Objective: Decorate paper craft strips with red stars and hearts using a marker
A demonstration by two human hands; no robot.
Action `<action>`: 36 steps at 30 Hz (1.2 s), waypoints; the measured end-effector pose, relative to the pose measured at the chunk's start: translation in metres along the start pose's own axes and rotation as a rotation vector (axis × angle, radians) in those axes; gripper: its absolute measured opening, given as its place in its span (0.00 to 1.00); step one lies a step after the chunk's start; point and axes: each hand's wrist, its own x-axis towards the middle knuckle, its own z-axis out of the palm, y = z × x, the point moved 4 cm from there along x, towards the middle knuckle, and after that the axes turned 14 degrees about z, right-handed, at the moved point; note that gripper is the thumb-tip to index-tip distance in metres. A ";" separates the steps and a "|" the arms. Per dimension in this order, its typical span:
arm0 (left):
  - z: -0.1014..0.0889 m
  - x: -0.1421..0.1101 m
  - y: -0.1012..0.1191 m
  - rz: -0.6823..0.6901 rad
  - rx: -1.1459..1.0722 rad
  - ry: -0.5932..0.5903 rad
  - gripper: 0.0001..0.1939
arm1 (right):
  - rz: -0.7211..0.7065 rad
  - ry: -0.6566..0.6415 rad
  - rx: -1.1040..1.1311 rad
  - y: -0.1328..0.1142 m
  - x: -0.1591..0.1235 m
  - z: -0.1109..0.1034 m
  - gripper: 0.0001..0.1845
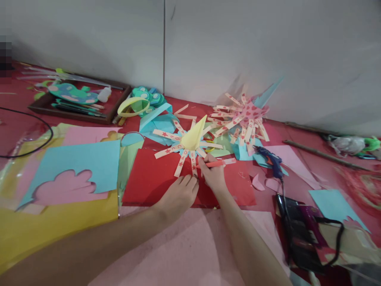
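A paper craft (192, 137) with a pale yellow cone, a blue middle and cream strips radiating outward lies on a red sheet (149, 178). Letters and red stars mark several of the strips. In my right hand (212, 174) is a red marker pen (216, 163), its tip end at the lettered "E e" strip (193, 159). The fingers of my left hand (181, 194) are curled, pinching the lower end of that same strip. My fingertips partly hide the strip's end.
Behind stands a similar pink heart-patterned craft (250, 113). A blue glue gun (272, 161) with a cord lies right, above a black case (297, 234). Cut coloured paper (98, 159) spreads left; a wooden tray (110, 113) holds pens and a bottle. A wall (208, 47) bounds the back.
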 end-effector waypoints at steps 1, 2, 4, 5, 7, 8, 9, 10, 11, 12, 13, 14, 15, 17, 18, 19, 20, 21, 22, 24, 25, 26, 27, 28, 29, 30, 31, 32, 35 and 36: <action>0.000 0.000 0.000 0.000 0.006 0.000 0.18 | 0.000 -0.002 0.003 0.000 0.000 0.000 0.17; 0.000 0.000 0.000 0.002 0.011 0.001 0.18 | -0.002 -0.005 0.005 0.000 0.000 0.000 0.17; 0.000 -0.001 0.000 0.004 0.017 0.008 0.18 | -0.014 -0.009 0.004 0.000 0.000 0.000 0.17; 0.000 -0.001 0.000 0.005 0.019 0.015 0.19 | -0.029 -0.005 0.001 0.000 0.001 0.000 0.17; 0.000 -0.001 0.000 0.005 0.024 0.035 0.19 | -0.069 0.013 -0.009 -0.001 0.001 0.000 0.18; 0.000 -0.001 0.000 0.004 0.027 0.043 0.19 | -0.089 0.022 -0.012 -0.001 0.001 -0.001 0.18; 0.000 -0.001 0.000 0.004 0.029 0.048 0.19 | -0.103 0.030 -0.014 -0.001 0.001 -0.001 0.18; 0.001 -0.001 0.001 0.005 0.029 0.051 0.19 | -0.108 0.035 -0.013 -0.002 0.001 -0.001 0.18; 0.001 -0.001 0.001 0.004 0.029 0.052 0.19 | -0.103 0.038 -0.009 -0.002 0.001 -0.001 0.18; 0.001 -0.001 0.001 0.004 0.028 0.052 0.19 | -0.085 0.039 0.004 -0.001 0.001 -0.001 0.18; 0.000 -0.001 0.001 0.005 0.027 0.052 0.19 | -0.058 0.043 0.028 -0.001 0.001 -0.002 0.18; 0.000 -0.001 0.001 0.006 0.027 0.053 0.19 | -0.028 0.052 0.061 0.000 0.000 -0.003 0.18; 0.000 -0.001 0.001 0.006 0.028 0.054 0.19 | -0.003 0.065 0.099 0.000 0.000 -0.004 0.18; -0.001 -0.001 0.001 0.006 0.028 0.054 0.19 | 0.022 0.108 0.157 0.000 0.000 -0.008 0.16; -0.001 -0.001 0.000 0.008 0.026 0.053 0.19 | 0.018 0.138 0.167 0.000 0.000 -0.010 0.15; 0.000 -0.001 0.000 0.008 0.024 0.052 0.19 | 0.008 0.170 0.164 0.000 0.001 -0.013 0.14; 0.000 -0.001 0.000 0.010 0.023 0.050 0.19 | -0.005 0.203 0.158 0.000 0.001 -0.015 0.13; 0.001 -0.001 -0.001 0.012 0.025 0.050 0.20 | -0.019 0.239 0.154 0.000 0.002 -0.018 0.12; 0.001 -0.001 -0.001 0.013 0.028 0.051 0.20 | -0.034 0.274 0.153 0.001 0.004 -0.021 0.12; 0.002 -0.001 0.000 0.015 0.038 0.052 0.21 | -0.070 0.329 0.150 0.004 0.006 -0.028 0.13; 0.002 -0.001 0.000 0.016 0.041 0.050 0.21 | -0.085 0.327 0.130 0.005 0.007 -0.030 0.14; 0.002 -0.001 0.000 0.016 0.043 0.048 0.21 | -0.093 0.321 0.093 0.007 0.008 -0.032 0.13; 0.002 -0.001 0.000 0.018 0.042 0.043 0.21 | -0.092 0.326 0.075 0.008 0.008 -0.034 0.13; 0.002 -0.001 0.000 0.018 0.040 0.039 0.21 | -0.088 0.316 0.034 0.010 0.008 -0.036 0.12; 0.002 -0.001 0.000 0.017 0.037 0.035 0.21 | -0.086 0.301 -0.046 0.011 0.009 -0.036 0.12; 0.002 -0.001 0.000 0.017 0.032 0.032 0.21 | -0.088 0.291 -0.106 0.011 0.009 -0.036 0.11; 0.002 -0.001 0.000 0.017 0.026 0.030 0.20 | -0.092 0.282 -0.160 0.012 0.008 -0.035 0.11; 0.002 -0.001 0.000 0.018 0.019 0.030 0.20 | -0.100 0.281 -0.198 0.012 0.008 -0.035 0.11; 0.005 -0.002 -0.001 0.020 -0.008 0.048 0.19 | -0.119 0.298 -0.214 0.010 0.007 -0.035 0.11; 0.006 -0.002 -0.002 0.020 -0.019 0.058 0.18 | -0.123 0.299 -0.214 0.010 0.007 -0.035 0.10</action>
